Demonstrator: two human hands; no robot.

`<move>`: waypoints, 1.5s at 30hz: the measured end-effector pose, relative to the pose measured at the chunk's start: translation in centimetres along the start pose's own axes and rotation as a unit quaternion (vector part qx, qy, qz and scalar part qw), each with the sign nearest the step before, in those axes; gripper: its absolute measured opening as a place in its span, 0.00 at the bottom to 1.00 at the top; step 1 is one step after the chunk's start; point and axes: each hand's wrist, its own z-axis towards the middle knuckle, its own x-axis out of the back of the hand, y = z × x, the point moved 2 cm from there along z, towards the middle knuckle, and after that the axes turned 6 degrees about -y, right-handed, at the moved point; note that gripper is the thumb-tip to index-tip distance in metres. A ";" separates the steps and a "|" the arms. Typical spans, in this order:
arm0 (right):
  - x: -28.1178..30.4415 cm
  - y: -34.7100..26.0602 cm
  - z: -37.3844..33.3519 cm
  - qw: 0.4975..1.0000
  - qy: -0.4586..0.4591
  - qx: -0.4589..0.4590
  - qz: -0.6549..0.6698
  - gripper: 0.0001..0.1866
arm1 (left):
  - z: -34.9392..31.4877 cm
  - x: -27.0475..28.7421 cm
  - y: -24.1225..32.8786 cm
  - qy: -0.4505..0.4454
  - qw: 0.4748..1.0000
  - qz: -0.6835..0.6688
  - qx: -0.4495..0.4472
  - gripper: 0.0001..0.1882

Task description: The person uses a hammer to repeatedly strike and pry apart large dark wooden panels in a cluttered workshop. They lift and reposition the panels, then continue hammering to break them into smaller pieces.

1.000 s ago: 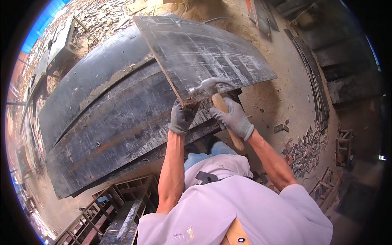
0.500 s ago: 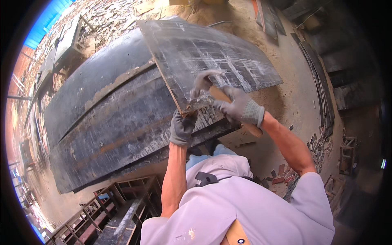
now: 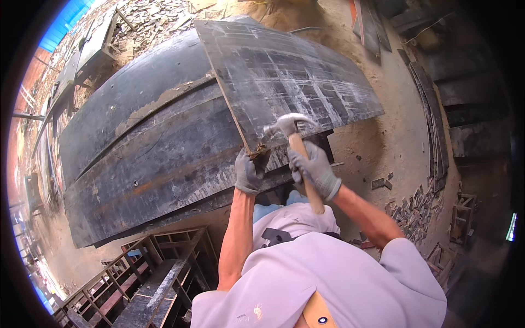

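My right hand (image 3: 314, 170), in a grey glove, is wrapped round the wooden handle of a claw hammer (image 3: 298, 143). The hammer's metal head is over the near edge of a dark, scuffed panel (image 3: 295, 71) streaked with white. My left hand (image 3: 250, 174), gloved too, is closed on that panel's near left corner, where the wood is splintered and broken. Part of its fingers is hidden beneath the corner. Larger dark boards (image 3: 158, 142) lie under the panel.
Wooden frames (image 3: 164, 262) stand at the lower left. Long planks (image 3: 426, 115) lie on the ground at the right, with a heap of wood offcuts (image 3: 418, 210) nearer. Scrap pieces (image 3: 164, 27) cover the ground at the far left, by a bench-like board (image 3: 98, 46).
The hammer has swung from a blurred tilt to a steadier position, its head lower and further right. My right hand has come down and slightly left. My left hand keeps the corner.
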 end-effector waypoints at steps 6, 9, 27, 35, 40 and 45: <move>-1.8 2.9 -2.5 0.978 0.010 -0.038 0.206 0.13 | -0.4 -1.0 -0.2 -0.124 0.857 0.476 -0.153 0.11; -2.3 1.5 -2.8 0.973 -0.093 -0.111 0.178 0.17 | 0.2 -1.2 -1.1 -0.119 0.908 0.393 -0.079 0.12; 5.9 4.3 -6.7 0.968 -0.090 -0.131 0.193 0.18 | -0.2 -2.6 -8.5 -0.106 0.978 0.081 0.161 0.24; 11.4 2.3 -6.0 0.980 -0.021 -0.056 0.192 0.18 | 0.0 0.9 -10.6 -0.126 0.782 0.581 -0.186 0.17; 14.7 3.2 -6.0 0.945 -0.120 -0.178 0.247 0.15 | -0.9 -2.9 -12.5 -0.067 0.872 0.476 -0.094 0.19; 16.9 2.2 -6.2 0.936 -0.075 -0.162 0.303 0.16 | -0.4 -1.8 -14.0 -0.079 0.786 0.592 -0.157 0.14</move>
